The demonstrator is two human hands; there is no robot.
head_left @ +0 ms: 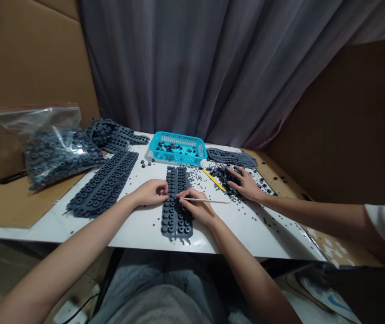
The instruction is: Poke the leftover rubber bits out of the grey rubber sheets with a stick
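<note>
A dark grey moulded rubber sheet (175, 220) with rows of ring-shaped pieces lies on the white table in front of me. My left hand (151, 192) rests at its left edge, fingers curled and the thumb and fingertips closed at the sheet's margin. Over the sheet's right side, my right hand (199, 207) is closed on a thin pale stick (209, 200), whose long end points right. The stick's other tip is hidden by my fingers. Small dark bits lie scattered right of the sheet.
Another person's hand (246, 183) spreads over a dark heap of small parts at the right, near a yellow tool (214, 180). Behind stand a blue basket (179, 157) and more sheets (232, 157). Left are stacked sheets (103, 184) and a filled plastic bag (57, 153).
</note>
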